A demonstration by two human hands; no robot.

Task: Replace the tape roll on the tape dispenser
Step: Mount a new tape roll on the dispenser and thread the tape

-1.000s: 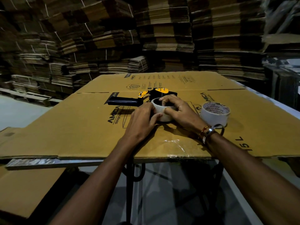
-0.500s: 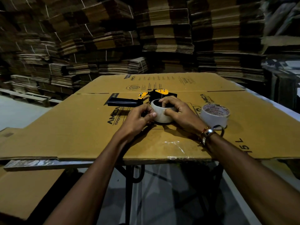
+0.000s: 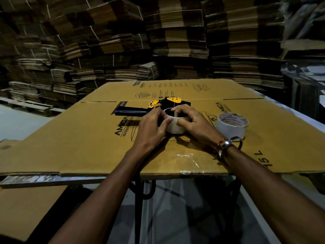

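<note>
A black and yellow tape dispenser (image 3: 159, 107) lies on its side on the flattened cardboard box (image 3: 88, 138), its black handle pointing left. Just in front of it stands a pale tape roll (image 3: 174, 126), flat on the cardboard. My left hand (image 3: 152, 128) pinches the roll's left side with thumb and fingers. My right hand (image 3: 190, 121) grips it from the right, fingers curled over the rim into the core and thumb on the outer wall. A second white roll (image 3: 231, 126) with red print on its core sits to the right, untouched.
The cardboard lies over a folding table with black legs (image 3: 140, 194). A scrap of clear film (image 3: 190, 160) is stuck near the front edge. Tall stacks of flat cartons (image 3: 175, 41) wall the back and sides. More cardboard (image 3: 26, 208) lies low at the left.
Both hands stay on the roll in front of the dispenser. My left fingers have shifted on the roll's left side, and the view has drifted slightly.
</note>
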